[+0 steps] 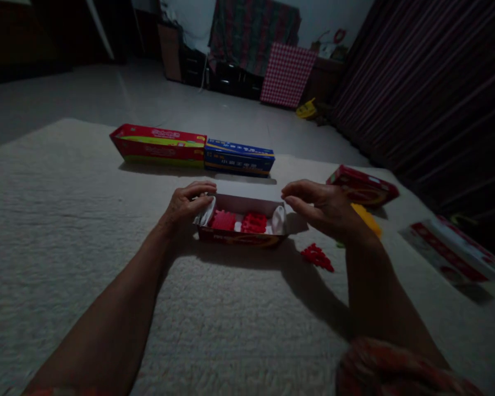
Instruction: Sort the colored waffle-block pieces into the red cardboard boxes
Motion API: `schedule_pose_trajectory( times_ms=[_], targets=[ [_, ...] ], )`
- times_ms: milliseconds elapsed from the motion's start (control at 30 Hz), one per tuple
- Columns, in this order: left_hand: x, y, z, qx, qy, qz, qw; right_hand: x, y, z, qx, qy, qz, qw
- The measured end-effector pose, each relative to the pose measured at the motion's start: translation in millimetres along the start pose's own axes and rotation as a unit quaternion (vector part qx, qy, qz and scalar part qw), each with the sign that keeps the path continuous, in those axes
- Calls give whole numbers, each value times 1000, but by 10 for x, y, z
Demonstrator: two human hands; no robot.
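Nearest you, a loose red piece (pixel 317 257) lies on the mat (pixel 86 275), right of the open box (pixel 241 240). The box sits between your hands, a pink block (pixel 224 220) and a red block (pixel 254 223) inside, its lid (pixel 247 190) raised on the far side. Your left hand (pixel 187 203) is at the lid's left corner, your right hand (pixel 322 206) by the other; I cannot tell whether either grip pinches the card. Beyond stand a maroon box (pixel 363 184), then a blue box (pixel 239 158) end to end with a red-green box (pixel 160 146). Across the floor (pixel 181 102) hangs a checked cloth (pixel 289 74).
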State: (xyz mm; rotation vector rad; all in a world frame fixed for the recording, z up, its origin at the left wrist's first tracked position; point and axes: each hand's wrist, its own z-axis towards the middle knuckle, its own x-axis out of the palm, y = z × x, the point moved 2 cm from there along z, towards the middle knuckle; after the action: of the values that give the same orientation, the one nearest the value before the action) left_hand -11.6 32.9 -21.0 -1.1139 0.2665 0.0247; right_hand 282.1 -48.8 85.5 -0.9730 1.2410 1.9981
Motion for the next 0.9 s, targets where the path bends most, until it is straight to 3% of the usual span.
schedule_pose_trajectory(
  times_ms=[100, 300, 433, 733, 900],
  targets=[
    [-6, 4, 5, -10, 0, 5, 1000, -180, -350, -362, 73, 4, -16, 997],
    [-21, 13, 15, -16, 7, 28, 999, -233, -811, -961, 152, 169, -82, 970],
    [-20, 3, 6, -16, 2, 33, 999, -160, -772, -1035, 154, 220, -93, 959],
    [-15, -3, 4, -23, -3, 24, 999, -1, -564, -1050, 186, 206, -217, 936],
    [-12, 3, 9, -18, -8, 20, 1000, 102, -574, -1050, 179, 215, -207, 938]
  ],
)
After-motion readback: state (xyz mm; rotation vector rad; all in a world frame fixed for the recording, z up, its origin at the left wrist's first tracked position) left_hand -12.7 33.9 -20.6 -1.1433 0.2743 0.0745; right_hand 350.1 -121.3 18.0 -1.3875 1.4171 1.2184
